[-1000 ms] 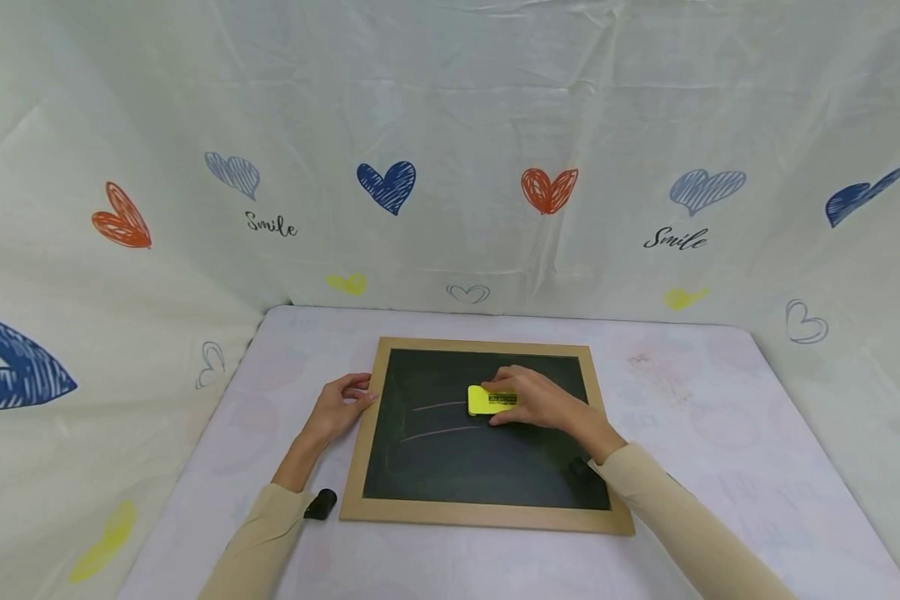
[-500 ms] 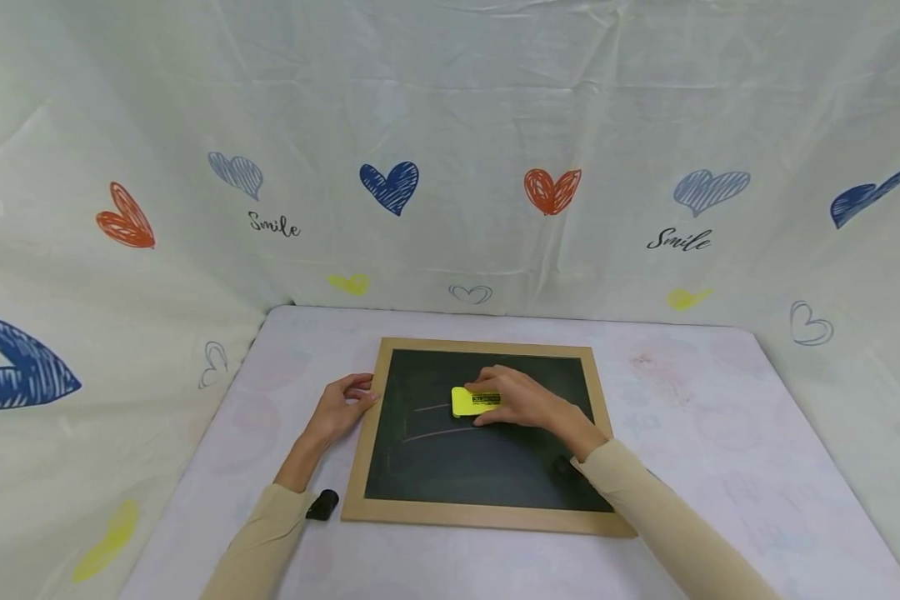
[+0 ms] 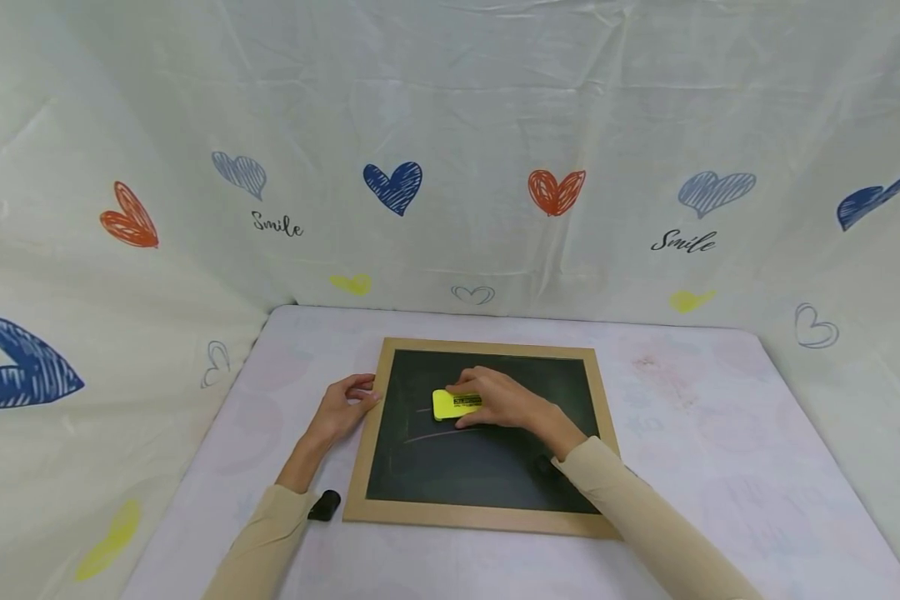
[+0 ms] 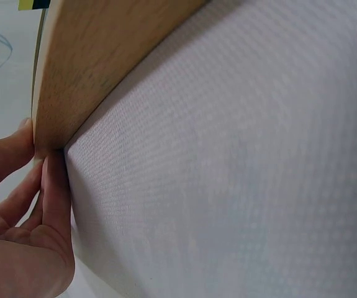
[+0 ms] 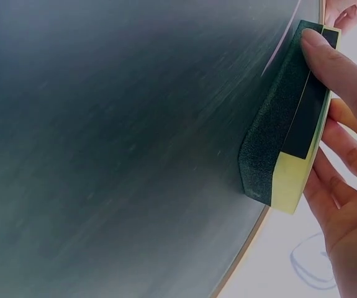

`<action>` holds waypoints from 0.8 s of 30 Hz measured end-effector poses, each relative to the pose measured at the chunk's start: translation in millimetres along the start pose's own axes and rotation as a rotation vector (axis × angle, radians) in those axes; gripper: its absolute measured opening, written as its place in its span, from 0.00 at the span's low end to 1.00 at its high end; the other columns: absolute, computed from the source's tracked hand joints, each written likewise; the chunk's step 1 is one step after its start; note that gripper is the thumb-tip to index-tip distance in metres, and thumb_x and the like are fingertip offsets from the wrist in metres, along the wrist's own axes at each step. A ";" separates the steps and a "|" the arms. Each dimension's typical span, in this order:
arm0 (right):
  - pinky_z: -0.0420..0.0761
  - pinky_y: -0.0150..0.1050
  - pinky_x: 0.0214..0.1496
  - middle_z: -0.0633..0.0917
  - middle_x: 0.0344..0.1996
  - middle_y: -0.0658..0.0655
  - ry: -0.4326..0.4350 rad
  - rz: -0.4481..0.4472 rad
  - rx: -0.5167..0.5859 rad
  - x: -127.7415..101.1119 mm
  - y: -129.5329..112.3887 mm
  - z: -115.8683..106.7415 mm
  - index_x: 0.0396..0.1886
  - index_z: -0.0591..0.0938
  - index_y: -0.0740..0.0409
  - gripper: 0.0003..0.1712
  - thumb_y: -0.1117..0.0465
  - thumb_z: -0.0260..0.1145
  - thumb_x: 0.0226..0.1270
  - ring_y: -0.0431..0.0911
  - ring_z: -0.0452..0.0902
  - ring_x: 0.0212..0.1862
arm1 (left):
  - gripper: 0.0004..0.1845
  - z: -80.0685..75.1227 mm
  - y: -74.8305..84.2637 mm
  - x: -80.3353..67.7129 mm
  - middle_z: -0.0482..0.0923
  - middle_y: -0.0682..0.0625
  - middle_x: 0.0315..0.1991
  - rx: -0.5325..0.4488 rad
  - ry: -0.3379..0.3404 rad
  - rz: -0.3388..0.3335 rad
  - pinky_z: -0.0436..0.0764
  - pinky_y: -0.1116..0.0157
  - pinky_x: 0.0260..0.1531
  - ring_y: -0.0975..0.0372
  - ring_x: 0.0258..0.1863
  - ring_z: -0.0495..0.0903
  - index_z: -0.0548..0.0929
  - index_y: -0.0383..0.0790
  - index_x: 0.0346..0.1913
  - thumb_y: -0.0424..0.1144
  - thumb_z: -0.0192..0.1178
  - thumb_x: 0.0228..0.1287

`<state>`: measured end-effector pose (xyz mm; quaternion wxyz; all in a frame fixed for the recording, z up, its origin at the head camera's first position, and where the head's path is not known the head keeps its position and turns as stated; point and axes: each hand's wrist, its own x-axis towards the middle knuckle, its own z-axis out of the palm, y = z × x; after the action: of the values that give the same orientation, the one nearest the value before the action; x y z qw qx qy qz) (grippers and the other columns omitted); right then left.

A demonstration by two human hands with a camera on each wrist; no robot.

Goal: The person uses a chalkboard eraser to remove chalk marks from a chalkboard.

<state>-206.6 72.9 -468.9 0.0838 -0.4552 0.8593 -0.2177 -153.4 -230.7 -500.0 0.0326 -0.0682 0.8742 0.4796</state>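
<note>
A chalkboard [image 3: 450, 475] in a light wooden frame [image 3: 480, 515] lies on the table. My right hand [image 3: 508, 402] grips a yellow eraser [image 3: 444, 403] with a dark felt underside, thumb on one long side and fingers on the other. In the right wrist view the felt [image 5: 277, 118] lies against the dark board. A short stub of one chalk line shows left of the eraser, and a longer pinkish chalk line [image 3: 438, 435] runs below it. At the board's left edge my left hand [image 3: 337, 412] holds the frame, its thumb on top and fingers at the outer side [image 4: 57, 186].
A pale tablecloth [image 3: 690, 467] covers the table around the board. Behind and to the left hangs a white sheet [image 3: 465, 100] printed with hearts and the word "Smile". A black piece [image 3: 325, 505] sits at the left sleeve.
My right hand has slid the eraser leftward across the board, and the upper chalk line now shows only as a short stub. My left hand has stayed at the frame.
</note>
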 end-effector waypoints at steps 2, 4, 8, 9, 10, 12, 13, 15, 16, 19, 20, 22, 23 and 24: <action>0.79 0.42 0.56 0.83 0.53 0.56 -0.004 -0.008 -0.003 4.0 -1.6 1.8 0.64 0.82 0.60 0.34 0.50 0.79 0.61 0.46 0.77 0.50 | 0.25 -0.1 0.1 -0.5 0.79 0.34 0.58 0.003 0.001 -0.001 0.77 0.51 0.55 0.47 0.53 0.80 0.75 0.29 0.67 0.35 0.65 0.72; 0.79 0.42 0.56 0.83 0.54 0.56 -0.008 -0.017 -0.005 8.1 -3.3 3.6 0.64 0.82 0.60 0.34 0.50 0.79 0.61 0.46 0.77 0.50 | 0.25 -0.1 0.2 -1.0 0.80 0.34 0.58 0.007 0.003 -0.002 0.77 0.51 0.55 0.47 0.53 0.80 0.75 0.29 0.67 0.35 0.65 0.72; 0.79 0.41 0.57 0.83 0.54 0.56 -0.015 -0.033 -0.007 15.6 -7.9 6.9 0.64 0.83 0.60 0.34 0.50 0.79 0.61 0.46 0.77 0.51 | 0.25 0.1 0.2 -1.0 0.80 0.34 0.57 0.005 -0.002 0.010 0.77 0.53 0.54 0.47 0.53 0.80 0.75 0.28 0.67 0.35 0.65 0.72; 0.79 0.41 0.57 0.83 0.54 0.56 -0.017 -0.038 -0.010 17.3 -9.2 7.6 0.64 0.83 0.60 0.34 0.50 0.79 0.61 0.46 0.77 0.51 | 0.25 0.1 0.4 -1.0 0.80 0.34 0.57 0.003 -0.003 0.010 0.77 0.53 0.53 0.47 0.53 0.80 0.75 0.28 0.67 0.35 0.65 0.72; 0.79 0.41 0.57 0.83 0.54 0.56 -0.020 -0.042 -0.011 19.0 -10.6 8.1 0.64 0.83 0.59 0.34 0.50 0.78 0.61 0.46 0.77 0.51 | 0.25 0.2 0.5 -0.9 0.80 0.34 0.57 0.002 -0.004 0.012 0.77 0.53 0.53 0.47 0.53 0.80 0.75 0.28 0.67 0.36 0.65 0.72; 0.79 0.40 0.57 0.83 0.54 0.56 -0.024 -0.048 -0.013 22.0 -13.6 8.8 0.64 0.83 0.59 0.34 0.50 0.78 0.62 0.46 0.77 0.51 | 0.26 0.0 0.4 -0.4 0.79 0.34 0.58 0.002 -0.006 0.009 0.77 0.53 0.54 0.47 0.54 0.80 0.75 0.28 0.67 0.36 0.65 0.72; 0.79 0.40 0.57 0.83 0.54 0.56 -0.026 -0.049 -0.015 23.2 -15.2 8.9 0.64 0.83 0.59 0.34 0.50 0.78 0.62 0.46 0.77 0.51 | 0.26 0.1 0.3 0.1 0.79 0.34 0.58 0.002 -0.007 0.005 0.77 0.52 0.54 0.47 0.54 0.79 0.74 0.28 0.68 0.37 0.65 0.72; 0.79 0.40 0.56 0.83 0.54 0.55 -0.032 -0.052 -0.016 25.7 -17.5 9.3 0.65 0.82 0.59 0.34 0.50 0.78 0.62 0.45 0.77 0.51 | 0.26 0.4 0.4 0.7 0.79 0.35 0.59 0.004 -0.007 -0.006 0.77 0.52 0.55 0.47 0.54 0.79 0.74 0.29 0.68 0.37 0.65 0.72; 0.79 0.40 0.56 0.83 0.54 0.56 -0.035 -0.053 -0.017 26.9 -18.6 9.4 0.65 0.82 0.59 0.34 0.50 0.78 0.62 0.45 0.77 0.51 | 0.26 0.5 0.2 0.9 0.79 0.35 0.59 0.004 -0.007 -0.008 0.77 0.52 0.55 0.47 0.55 0.79 0.74 0.29 0.68 0.37 0.65 0.72; 0.78 0.39 0.57 0.83 0.54 0.55 -0.041 -0.060 -0.027 30.7 -20.8 10.3 0.65 0.82 0.59 0.34 0.49 0.78 0.62 0.45 0.77 0.51 | 0.26 0.7 0.0 1.0 0.79 0.34 0.59 0.006 -0.007 -0.008 0.77 0.52 0.55 0.47 0.55 0.79 0.74 0.29 0.68 0.37 0.65 0.72; 0.78 0.39 0.57 0.83 0.54 0.55 -0.042 -0.063 -0.028 32.2 -21.2 10.8 0.65 0.82 0.59 0.34 0.49 0.78 0.62 0.45 0.77 0.51 | 0.26 0.8 0.1 0.8 0.79 0.34 0.59 0.006 -0.006 -0.008 0.77 0.52 0.55 0.47 0.55 0.79 0.74 0.29 0.68 0.37 0.65 0.72; 0.78 0.39 0.57 0.83 0.54 0.56 -0.045 -0.069 -0.029 34.5 -22.3 11.3 0.65 0.82 0.59 0.34 0.49 0.78 0.62 0.45 0.77 0.51 | 0.26 0.8 0.2 0.8 0.79 0.34 0.59 0.004 -0.005 -0.005 0.77 0.52 0.55 0.47 0.55 0.79 0.74 0.28 0.68 0.37 0.65 0.72; 0.78 0.39 0.57 0.83 0.54 0.56 -0.046 -0.070 -0.027 35.2 -22.5 11.5 0.65 0.82 0.59 0.34 0.49 0.78 0.62 0.46 0.77 0.51 | 0.26 0.9 0.3 0.9 0.79 0.34 0.59 0.004 -0.005 -0.003 0.77 0.52 0.55 0.47 0.55 0.79 0.74 0.29 0.68 0.36 0.65 0.72; 0.78 0.39 0.57 0.83 0.54 0.56 -0.048 -0.068 -0.023 35.6 -22.4 11.7 0.65 0.82 0.59 0.34 0.49 0.78 0.62 0.46 0.77 0.51 | 0.26 1.2 0.4 1.0 0.79 0.34 0.59 0.003 -0.005 -0.003 0.77 0.52 0.55 0.47 0.55 0.79 0.74 0.29 0.68 0.37 0.65 0.72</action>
<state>-206.2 29.3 -467.3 0.0918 -0.4902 0.8434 -0.1996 -154.5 -229.6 -500.4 0.0357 -0.0684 0.8747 0.4785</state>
